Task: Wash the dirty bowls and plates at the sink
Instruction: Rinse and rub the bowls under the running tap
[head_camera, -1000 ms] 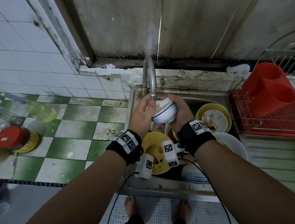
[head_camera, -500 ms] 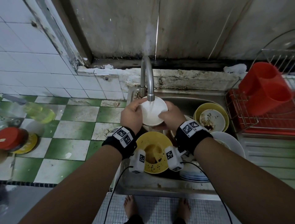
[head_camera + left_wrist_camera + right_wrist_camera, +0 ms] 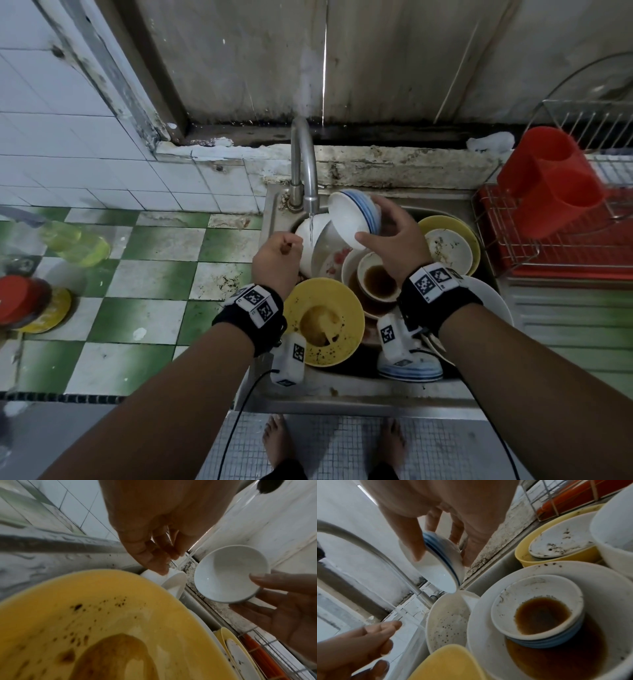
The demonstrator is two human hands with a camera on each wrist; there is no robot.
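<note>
Closest to the camera there's a yellow plate (image 3: 323, 320) with brown sauce smeared in it, sitting at the front of the sink (image 3: 359, 389), with a white bowl of brown liquid (image 3: 378, 281) stacked just behind it. Further back, the left hand (image 3: 275, 262) has its fingers loosely curled with nothing in them, right beside the thin stream from the tap (image 3: 305, 164). The right hand (image 3: 394, 245) grips a small white bowl with blue stripes (image 3: 354, 217), tipped on its side just right of the spout, above the dirty pile.
</note>
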